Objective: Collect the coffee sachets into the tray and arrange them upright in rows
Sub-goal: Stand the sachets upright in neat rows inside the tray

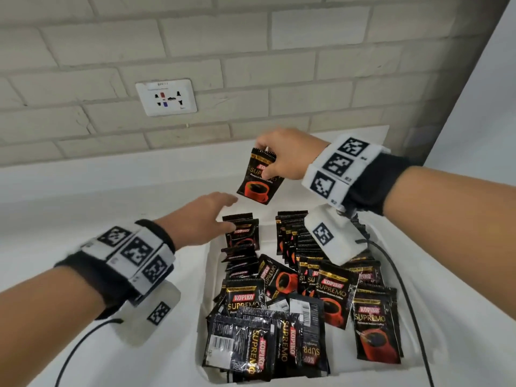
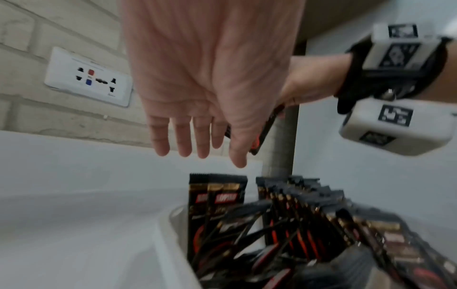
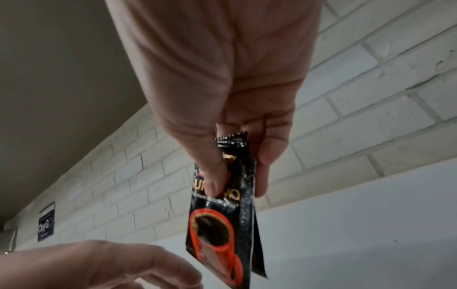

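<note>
black coffee sachet (image 1: 258, 177) hangs upright above the far end of the white tray (image 1: 205, 300), pinched at its top in the right hand (image 1: 284, 155) grip. left hand (image 1: 201, 219) grip is released, fingers straight, reaching toward it. more sachets (image 1: 296, 303) fill the tray on the tabletop (image 1: 97, 196), some upright in rows, others loose.

Both forearms are bare. Each wrist wears a black fabric cuff (image 1: 371, 185) wrapped by a white band (image 1: 342, 166) of square panels printed with black-and-white fiducial markers. Beneath each wrist, at 6 o'clock from the band, hangs a white boxy camera housing (image 1: 332, 236) bearing another marker. A black cable (image 1: 402, 291) trails from each housing.
</note>
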